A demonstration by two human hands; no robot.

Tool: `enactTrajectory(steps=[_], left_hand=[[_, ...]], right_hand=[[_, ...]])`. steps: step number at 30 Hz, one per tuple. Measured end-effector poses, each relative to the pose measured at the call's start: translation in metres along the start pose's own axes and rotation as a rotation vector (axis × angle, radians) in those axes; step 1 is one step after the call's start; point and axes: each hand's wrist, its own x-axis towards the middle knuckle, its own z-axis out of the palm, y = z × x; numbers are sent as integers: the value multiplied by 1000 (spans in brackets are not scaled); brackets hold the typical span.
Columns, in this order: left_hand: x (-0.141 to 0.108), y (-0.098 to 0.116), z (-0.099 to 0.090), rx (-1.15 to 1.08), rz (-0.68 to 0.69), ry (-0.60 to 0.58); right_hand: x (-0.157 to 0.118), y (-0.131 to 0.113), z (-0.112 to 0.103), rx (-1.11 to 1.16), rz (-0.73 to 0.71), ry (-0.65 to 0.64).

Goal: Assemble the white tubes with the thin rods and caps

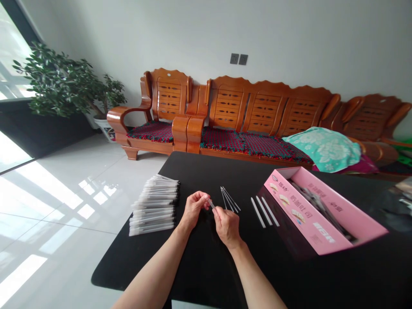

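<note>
A left hand and right hand pinch a slim pale tube between them over a black table. Thin rods lie just beyond, stacked pens left, three white tubes right, beside an open pink box holding dark pieces.

Pale stick partly covered by left hand and right hand, ends hidden; pink box wall hides some dark contents, small print unreadable; dark item at right edge blurred, cut off
</note>
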Motion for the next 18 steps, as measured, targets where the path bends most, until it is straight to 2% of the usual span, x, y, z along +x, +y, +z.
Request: enactTrajectory(steps=[4,8,12,15,18], left_hand=[[-2,3,0,1,8,-2],[-4,10,2,-44,-51,-121],[-5,12,2,-8,-64,-174],[-4,9,2,33,-61,-143],[-2,5,1,48,-76,-45]], right_hand=[[-1,-1,2,-66,-33,39],[-2,0,-2,43,33,20],[-3,1,-5,169,66,-36],[-3,1,-3,193,59,-52],[-2,1,1,74,26,-5]])
